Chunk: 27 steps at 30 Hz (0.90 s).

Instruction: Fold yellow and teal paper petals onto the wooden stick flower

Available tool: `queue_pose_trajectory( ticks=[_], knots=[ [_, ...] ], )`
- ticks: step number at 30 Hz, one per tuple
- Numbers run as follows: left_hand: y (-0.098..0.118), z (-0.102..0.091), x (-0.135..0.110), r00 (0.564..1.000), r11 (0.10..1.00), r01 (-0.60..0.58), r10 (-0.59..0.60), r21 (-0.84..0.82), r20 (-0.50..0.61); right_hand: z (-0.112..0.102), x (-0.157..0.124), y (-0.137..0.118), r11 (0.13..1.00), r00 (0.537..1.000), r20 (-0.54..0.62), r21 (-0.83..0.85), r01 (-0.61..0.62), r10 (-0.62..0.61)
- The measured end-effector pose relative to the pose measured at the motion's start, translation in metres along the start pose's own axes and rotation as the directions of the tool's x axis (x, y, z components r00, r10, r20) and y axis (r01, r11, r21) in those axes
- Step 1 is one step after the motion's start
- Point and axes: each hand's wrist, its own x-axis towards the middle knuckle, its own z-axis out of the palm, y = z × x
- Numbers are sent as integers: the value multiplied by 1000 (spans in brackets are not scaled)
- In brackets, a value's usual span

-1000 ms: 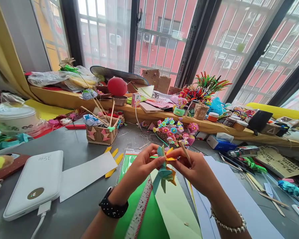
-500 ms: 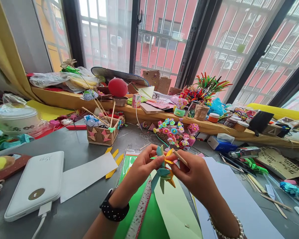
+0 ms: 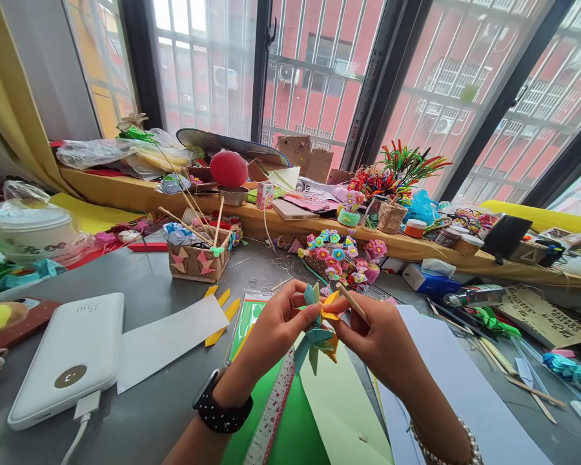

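My left hand (image 3: 285, 316) pinches a folded paper flower (image 3: 318, 336) with blue-green and pale green petals. Yellow folded paper petals (image 3: 330, 305) sit on the flower's right side, where the fingertips of my right hand (image 3: 375, 326) press. A thin wooden stick (image 3: 352, 302) lies in my right hand, its tip pointing up and left past the fingers. The flower's middle is partly hidden by my fingers. Below both hands lie a pale green sheet (image 3: 345, 407), a patterned ruler (image 3: 272, 413) and a green packet (image 3: 295, 433).
Loose yellow paper strips (image 3: 225, 321) and a white sheet (image 3: 172, 342) lie left, beside a white power bank (image 3: 72, 355). A cardboard box (image 3: 201, 259) holds sticks. Small craft flowers (image 3: 336, 255) stand behind my hands. White paper (image 3: 445, 387) is at right, a plastic bottle (image 3: 474, 296) beyond.
The yellow petals and the stick have shifted slightly under my right fingers, and the flower is turned a little. My left hand has barely moved.
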Motion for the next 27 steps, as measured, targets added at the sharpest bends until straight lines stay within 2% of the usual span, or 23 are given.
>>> queue_pose_trajectory(
  ticks=[3, 6, 9, 13, 18, 22, 27],
  knots=[
    [-2, -1, 0, 1000, 1000, 7, -7, 25, -7, 2, -1, -3, 998, 999, -20, -55, -33, 32],
    [-4, -1, 1, 1000, 999, 3, -2, 33, -21, 4, -2, -5, 993, 999, -40, -119, -11, 6],
    [-3, -1, 1, 999, 1000, -13, 13, 5, -30, 3, -2, -4, 990, 996, -53, -129, 63, -71],
    [3, -2, 0, 998, 998, -9, 4, -65, -71, 2, 0, 0, 972, 968, -91, -6, 234, -233],
    [5, -6, -2, 994, 986, -27, 8, -167, -113, 3, 1, 4, 946, 929, -194, 11, 324, -316],
    [4, -10, -1, 999, 996, 9, -14, -92, -48, 4, 1, 6, 936, 906, -238, -38, 351, -349],
    [2, -8, 1, 999, 1000, 4, -5, -22, -33, 4, 1, 7, 923, 890, -251, -48, 381, -380]
  ],
)
